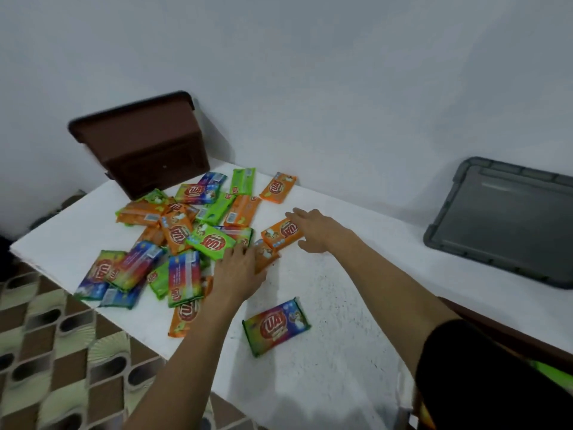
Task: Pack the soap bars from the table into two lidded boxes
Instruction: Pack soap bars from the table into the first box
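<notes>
Right hand [313, 231] lies straight-fingered on an orange bar [280, 235]; left hand [238, 268] lies flat on a second bar [266, 254], nearer. Likely the pick-up step: next, fingers must curl round each and lift.

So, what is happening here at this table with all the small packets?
A person is handling wrapped soap bars on a white table. The left hand lies flat on a first orange bar at the edge of the pile. The right hand reaches over a second orange bar beside it. A multicoloured bar lies alone, nearer the person. A brown box stands at the wall, and a grey lid lies far right.
</notes>
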Available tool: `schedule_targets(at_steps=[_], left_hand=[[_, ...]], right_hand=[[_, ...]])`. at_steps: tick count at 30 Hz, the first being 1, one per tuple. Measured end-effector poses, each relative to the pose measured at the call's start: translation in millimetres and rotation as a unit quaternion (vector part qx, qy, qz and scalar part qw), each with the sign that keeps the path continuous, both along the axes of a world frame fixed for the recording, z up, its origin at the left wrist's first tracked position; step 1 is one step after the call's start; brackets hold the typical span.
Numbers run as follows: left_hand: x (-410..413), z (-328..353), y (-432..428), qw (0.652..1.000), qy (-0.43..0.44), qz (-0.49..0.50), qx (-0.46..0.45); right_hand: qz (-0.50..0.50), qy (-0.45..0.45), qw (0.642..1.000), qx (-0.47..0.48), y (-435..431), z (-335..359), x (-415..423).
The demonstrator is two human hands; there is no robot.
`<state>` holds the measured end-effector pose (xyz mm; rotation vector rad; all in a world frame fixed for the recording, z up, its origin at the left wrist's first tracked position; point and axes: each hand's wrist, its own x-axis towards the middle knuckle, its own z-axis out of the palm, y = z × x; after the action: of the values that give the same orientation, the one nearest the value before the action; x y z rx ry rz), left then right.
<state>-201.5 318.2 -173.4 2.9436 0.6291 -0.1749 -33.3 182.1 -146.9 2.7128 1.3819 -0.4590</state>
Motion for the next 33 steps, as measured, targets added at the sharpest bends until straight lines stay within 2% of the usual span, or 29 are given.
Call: schedule_targets(at_steps=[7, 12, 19, 25, 33], left_hand=[[-1.0, -11.4, 4.4, 1.0, -0.01, 0.022, -0.003], [-1.7, -15.2, 10.3, 1.0, -0.01, 0.023, -0.012], [1.1, -5.8, 17.6, 1.0, 0.017, -0.003, 0.005], [-5.1, 8.1, 9.6, 1.0, -0.004, -0.026, -0.016], [-12.4, 60.5, -45.8, 0.989, -0.078, -0.105, -0.069]], right_hand=[[0.013, 0.011, 0.999, -0.03, 10.7, -20.5, 9.3], [0.021, -0.05, 0.998, -0.016, 13.0, -23.0, 11.5], [0.005, -0.015, 1.0, -0.017, 3.5, -18.7, 4.5], [0.009, -0.041, 0.999, -0.001, -31.3, 0.4, -7.2], [-0.056, -0.034, 0.995, 0.081, -125.8, 58.0, -40.0]])
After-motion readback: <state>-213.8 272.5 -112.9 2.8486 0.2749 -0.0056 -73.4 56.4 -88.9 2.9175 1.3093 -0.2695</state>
